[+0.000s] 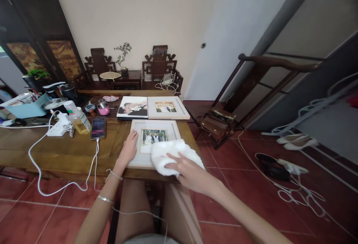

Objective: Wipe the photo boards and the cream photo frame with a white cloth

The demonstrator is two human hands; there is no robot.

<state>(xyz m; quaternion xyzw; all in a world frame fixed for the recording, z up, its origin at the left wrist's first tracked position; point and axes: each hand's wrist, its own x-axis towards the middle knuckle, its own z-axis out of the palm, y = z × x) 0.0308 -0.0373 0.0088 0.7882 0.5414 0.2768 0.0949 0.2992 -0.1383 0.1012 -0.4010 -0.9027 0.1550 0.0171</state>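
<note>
A photo frame (175, 126) with a pale border lies flat near the table's front edge, a picture of two people inside it. My left hand (129, 148) grips the frame's left side, fingertips on its border. Bunched under my right hand (186, 169) is a fluffy white cloth (179, 148), which covers the frame's lower right part. The fingers of that hand are bent and pressed into the cloth. Just behind lie a second photo frame (181, 110) and, on its left, an album-like book (132, 108) with a dark and white cover.
On the wooden table (114, 158), a phone (98, 127) charges beside a bottle (79, 119), a pink cup (103, 108), a power strip (58, 126) and a blue box (26, 106). White cables hang over the front edge. A wooden chair (248, 87) stands at the right.
</note>
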